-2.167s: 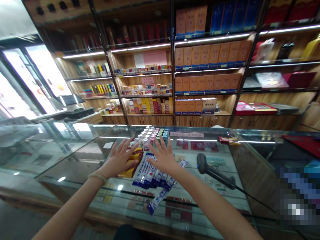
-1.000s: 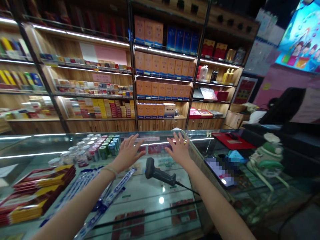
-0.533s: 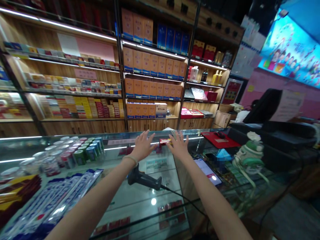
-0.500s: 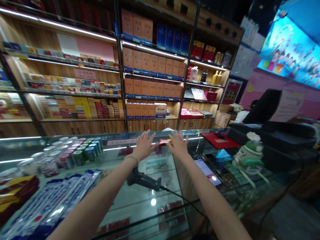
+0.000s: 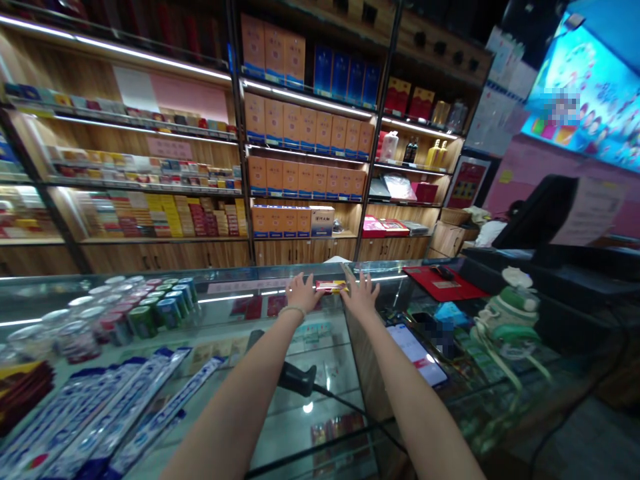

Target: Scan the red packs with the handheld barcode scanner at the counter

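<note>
Both arms stretch forward over the glass counter (image 5: 330, 373). My left hand (image 5: 301, 293) has its fingers spread, and its thumb side is close to the left end of a small red and yellow packet (image 5: 330, 287). At the packet's other end is my right hand (image 5: 361, 297), fingers apart and thumb near or against it. Whether either thumb touches the packet I cannot tell. Beneath my left forearm lies a dark handheld barcode scanner (image 5: 299, 380), partly hidden, its cable running to the lower right.
Cans (image 5: 170, 310), jars (image 5: 80, 340) and blue-white long packets (image 5: 115, 400) stand or lie on the left. To the right are a phone (image 5: 417, 353), a red mat (image 5: 445, 283), a green bottle (image 5: 510, 313) and a dark monitor (image 5: 540, 213). Shelves of orange boxes (image 5: 307, 180) stand behind.
My left hand has moved right and slightly down, closer to the packet's left end. My right hand has shifted a little, staying by the packet. The view has shifted slightly.
</note>
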`<action>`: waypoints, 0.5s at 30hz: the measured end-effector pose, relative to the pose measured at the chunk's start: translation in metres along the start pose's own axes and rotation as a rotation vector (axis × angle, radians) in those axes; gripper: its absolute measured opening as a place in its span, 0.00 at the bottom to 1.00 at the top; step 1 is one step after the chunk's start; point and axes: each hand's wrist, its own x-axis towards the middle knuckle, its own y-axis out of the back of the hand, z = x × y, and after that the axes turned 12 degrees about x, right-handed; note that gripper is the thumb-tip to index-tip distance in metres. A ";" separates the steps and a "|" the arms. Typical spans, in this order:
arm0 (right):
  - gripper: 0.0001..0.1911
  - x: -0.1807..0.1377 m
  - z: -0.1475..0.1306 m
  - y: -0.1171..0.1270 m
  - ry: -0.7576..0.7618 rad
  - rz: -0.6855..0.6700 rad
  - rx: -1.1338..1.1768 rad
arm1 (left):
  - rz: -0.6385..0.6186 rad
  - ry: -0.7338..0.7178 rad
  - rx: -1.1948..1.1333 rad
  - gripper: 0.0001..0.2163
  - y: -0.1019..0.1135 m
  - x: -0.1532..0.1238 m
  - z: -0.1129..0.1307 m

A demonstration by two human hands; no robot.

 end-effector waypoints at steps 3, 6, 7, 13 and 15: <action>0.32 0.001 0.006 -0.010 -0.015 -0.020 -0.002 | -0.040 0.016 0.012 0.33 -0.009 0.004 0.000; 0.33 0.003 0.010 -0.020 -0.029 -0.022 -0.006 | -0.071 0.020 0.026 0.34 -0.016 0.007 0.002; 0.33 0.004 0.011 -0.023 -0.033 -0.023 -0.008 | -0.077 0.018 0.031 0.34 -0.018 0.008 0.003; 0.34 0.007 0.014 -0.033 -0.031 -0.058 -0.020 | -0.129 0.008 0.053 0.33 -0.028 0.012 0.007; 0.34 0.007 0.014 -0.034 -0.019 -0.076 -0.031 | -0.150 -0.003 0.056 0.32 -0.030 0.012 0.008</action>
